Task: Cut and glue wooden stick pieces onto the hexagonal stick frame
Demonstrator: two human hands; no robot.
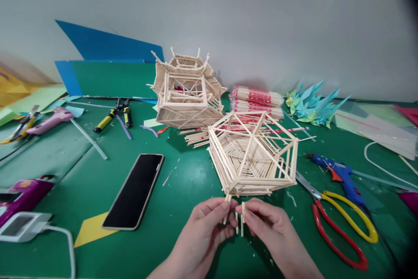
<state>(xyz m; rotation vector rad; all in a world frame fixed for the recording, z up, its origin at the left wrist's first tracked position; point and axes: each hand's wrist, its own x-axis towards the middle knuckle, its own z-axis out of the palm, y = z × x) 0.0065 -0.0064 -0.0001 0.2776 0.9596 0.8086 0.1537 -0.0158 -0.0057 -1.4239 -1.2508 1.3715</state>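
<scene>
My left hand [209, 218] pinches short pale wooden sticks [226, 213] between thumb and fingers. Close beside it, my right hand [266, 222] pinches similar short wooden sticks [242, 226]; how many each hand has is hard to make out. Just beyond the fingertips stands an open-topped, many-sided stick frame [253, 157] with a floor of laid sticks. Whether the held sticks touch it I cannot tell. Farther back is a larger stick-built pavilion model [187, 96] with a sloped roof.
Scissors [326, 209] and a blue glue gun [342, 176] lie at right. Packs of sticks [256, 98] and blue folded-paper leaves [313, 105] are behind. A phone [133, 192], wire cutters [112, 118] and a pink glue gun [54, 120] occupy the left. A wall closes the back.
</scene>
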